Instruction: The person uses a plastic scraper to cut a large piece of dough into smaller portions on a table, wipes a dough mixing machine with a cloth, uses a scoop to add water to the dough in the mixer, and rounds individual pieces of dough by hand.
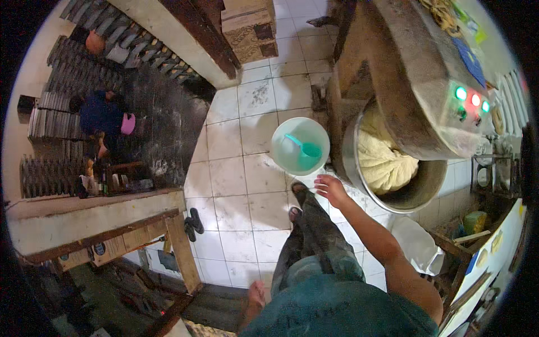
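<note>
My right hand (332,190) reaches forward just below the rim of a white bucket (276,154). Its fingers are stretched apart and hold nothing. Inside the bucket, a turquoise plastic dipper (310,156) lies with its handle toward the upper left. Down by my left side hangs my left hand (256,294), near my hip; its fingers are too unclear to read. To the right of the bucket, a large metal mixing bowl (352,163) holds a big mass of pale dough (384,157), under the head of a mixer (418,73).
Lit green and red lamps (475,99) mark the mixer's side. A white sack (415,244) lies below the bowl. Black sandals (193,224) rest on the tiled floor (224,174). Past a low ledge (101,224), a person in dark blue (101,112) is at left. Cardboard boxes (247,28) stand ahead.
</note>
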